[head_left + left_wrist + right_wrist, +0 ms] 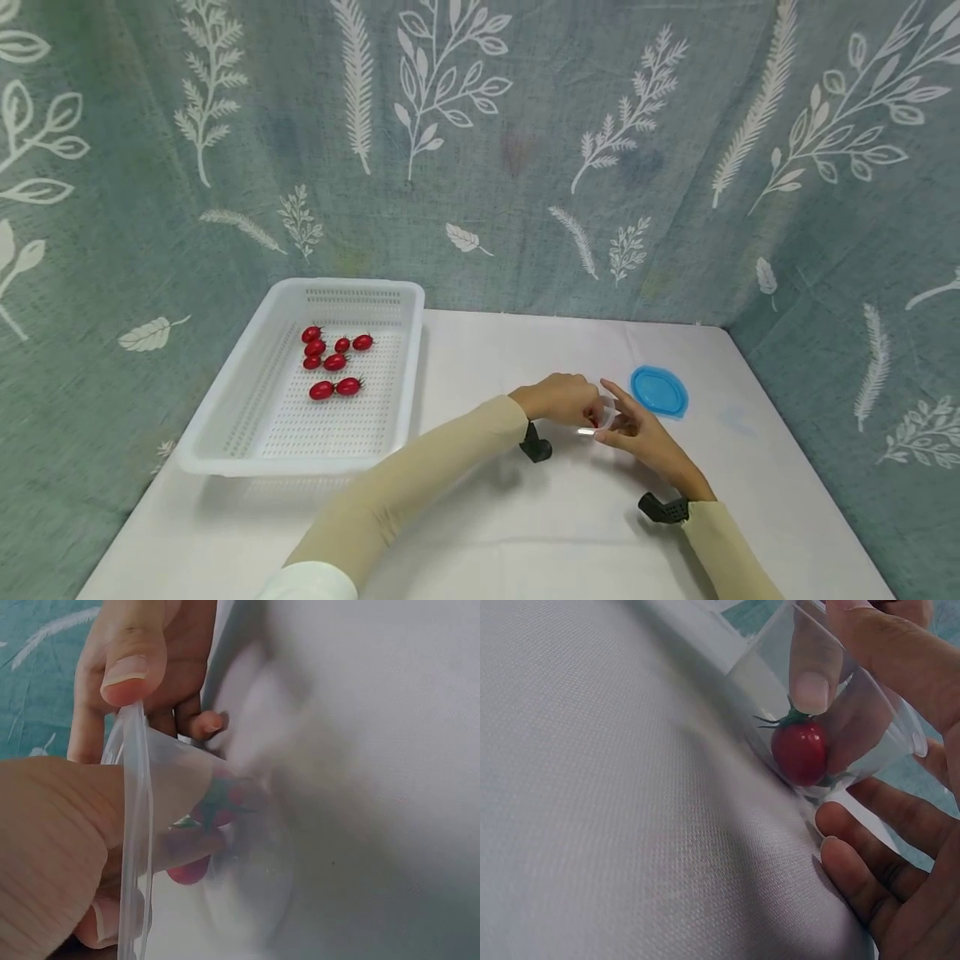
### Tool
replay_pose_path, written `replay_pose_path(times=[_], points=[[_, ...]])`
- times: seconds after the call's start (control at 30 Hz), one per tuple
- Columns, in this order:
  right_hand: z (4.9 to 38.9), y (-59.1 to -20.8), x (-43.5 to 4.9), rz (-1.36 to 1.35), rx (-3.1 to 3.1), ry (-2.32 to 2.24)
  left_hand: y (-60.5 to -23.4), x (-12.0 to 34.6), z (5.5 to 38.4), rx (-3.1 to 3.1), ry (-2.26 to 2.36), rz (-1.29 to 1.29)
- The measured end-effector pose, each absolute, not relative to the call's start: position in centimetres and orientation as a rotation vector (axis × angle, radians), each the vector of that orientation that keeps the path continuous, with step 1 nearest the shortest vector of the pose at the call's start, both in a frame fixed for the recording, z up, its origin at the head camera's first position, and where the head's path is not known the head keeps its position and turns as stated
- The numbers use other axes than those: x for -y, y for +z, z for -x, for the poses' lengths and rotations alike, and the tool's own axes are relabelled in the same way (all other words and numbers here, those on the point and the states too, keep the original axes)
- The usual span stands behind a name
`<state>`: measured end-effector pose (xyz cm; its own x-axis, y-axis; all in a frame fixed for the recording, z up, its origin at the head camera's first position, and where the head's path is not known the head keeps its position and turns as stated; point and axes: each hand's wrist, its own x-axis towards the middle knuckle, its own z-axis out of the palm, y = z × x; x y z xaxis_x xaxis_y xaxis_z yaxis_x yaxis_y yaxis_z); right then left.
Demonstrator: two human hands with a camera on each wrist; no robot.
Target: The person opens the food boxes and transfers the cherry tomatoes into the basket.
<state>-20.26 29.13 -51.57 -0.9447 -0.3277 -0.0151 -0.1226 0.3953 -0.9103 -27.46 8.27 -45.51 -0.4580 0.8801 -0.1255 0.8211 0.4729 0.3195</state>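
Note:
My left hand (558, 397) reaches over the rim of a clear plastic cup (759, 679), its fingers inside. In the right wrist view a fingertip presses at the green stem of a red cherry tomato (800, 754), with another finger behind it. Through the cup wall the left wrist view shows red in two places among those fingers, the lower patch being a tomato (189, 871). My right hand (647, 437) holds the cup from the right, thumb at the rim and fingers around the side. The cup stands tilted, low over the white tabletop.
A blue lid (660, 392) lies just behind the right hand. At the left stands a large white perforated basket (300, 465) holding several cherry tomatoes (335, 362). Leaf-patterned green cloth (480, 167) hangs behind the white table (525, 533).

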Motion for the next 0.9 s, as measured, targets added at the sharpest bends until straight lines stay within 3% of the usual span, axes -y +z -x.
replay_pose_path(times=[0.9], points=[[20.4,-52.0,-29.1,0.407,-2.469,-1.567,-44.5,-9.1,27.4,-2.367,0.158,-1.331]])
